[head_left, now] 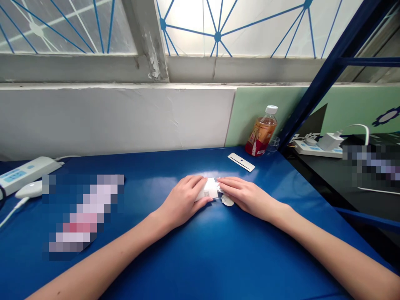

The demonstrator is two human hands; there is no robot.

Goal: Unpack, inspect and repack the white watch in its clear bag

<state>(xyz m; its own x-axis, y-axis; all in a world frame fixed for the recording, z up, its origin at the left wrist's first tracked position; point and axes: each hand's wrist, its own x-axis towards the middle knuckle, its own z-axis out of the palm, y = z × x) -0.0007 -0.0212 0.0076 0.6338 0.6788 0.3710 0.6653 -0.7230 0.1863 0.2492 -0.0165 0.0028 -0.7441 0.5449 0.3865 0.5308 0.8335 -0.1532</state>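
Note:
At the middle of the blue table (193,254), my left hand (187,193) is closed around a small white box (210,189) with a printed square mark, its thumb along the near edge. Clear plastic (218,183) juts from the box's right end. The fingers of my right hand (242,193) are pressed together over that plastic; their tips are partly hidden. Under the right fingers lies a round whitish piece (227,200), partly covered by the hand.
A flat white slotted strip (241,162) lies beyond my right hand. Behind it stands a drink bottle (261,133) by the wall. A power strip (28,173) and white charger (29,190) sit at left, near a blurred-out object (87,214). A blue frame post (312,91) rises at right.

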